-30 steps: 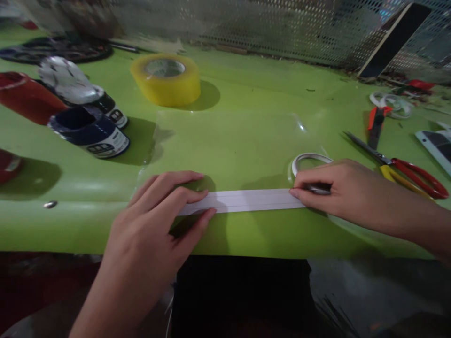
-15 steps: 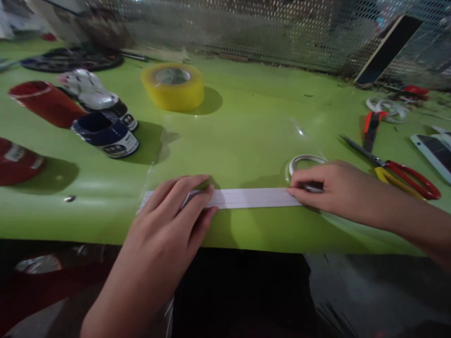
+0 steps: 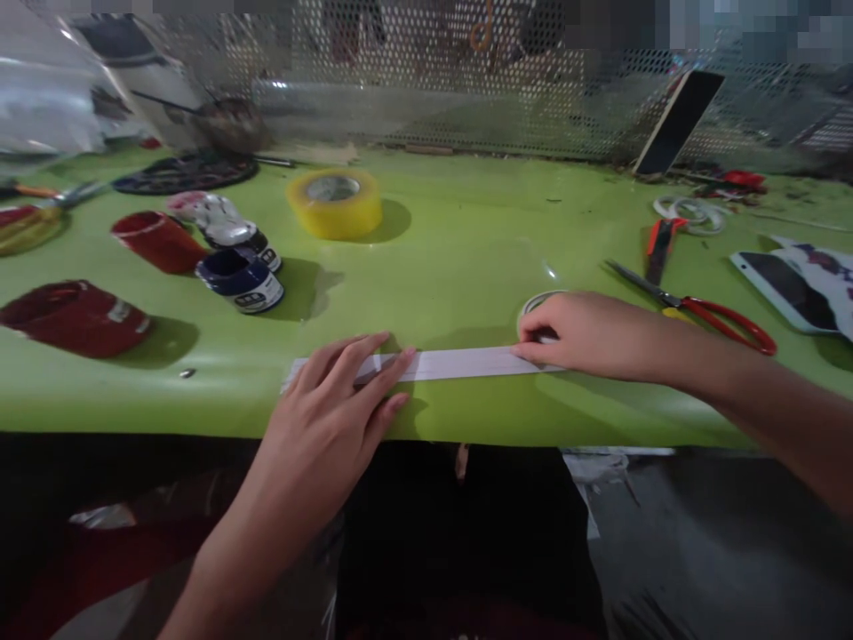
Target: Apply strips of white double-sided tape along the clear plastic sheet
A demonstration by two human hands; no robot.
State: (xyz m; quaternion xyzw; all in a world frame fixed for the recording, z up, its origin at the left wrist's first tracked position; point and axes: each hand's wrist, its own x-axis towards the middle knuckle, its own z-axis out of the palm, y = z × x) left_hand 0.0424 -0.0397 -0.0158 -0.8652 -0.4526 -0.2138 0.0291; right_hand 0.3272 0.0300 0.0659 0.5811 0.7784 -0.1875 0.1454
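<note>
A narrow white strip (image 3: pixel 459 364) lies along the front part of the green table. My left hand (image 3: pixel 343 400) rests on its left part with the fingers spread, palm down. At the strip's right part, the thumb and fingers of my right hand (image 3: pixel 579 338) are pinched together, touching the strip; what they hold is mostly hidden. A thin white tape ring (image 3: pixel 531 307) shows just behind my right fingers, partly covered by them.
Scissors (image 3: pixel 726 322), a cutter (image 3: pixel 659 249) and a phone (image 3: pixel 786 289) lie at the right. A yellow tape roll (image 3: pixel 337 209) sits behind the strip. Paint jars (image 3: pixel 246 284) stand at the left. A dark upright block (image 3: pixel 680 120) leans at the back right.
The camera view has shifted, showing more of the table's left side and back. Both hands stay on the strip, and my left fingers look slightly more spread.
</note>
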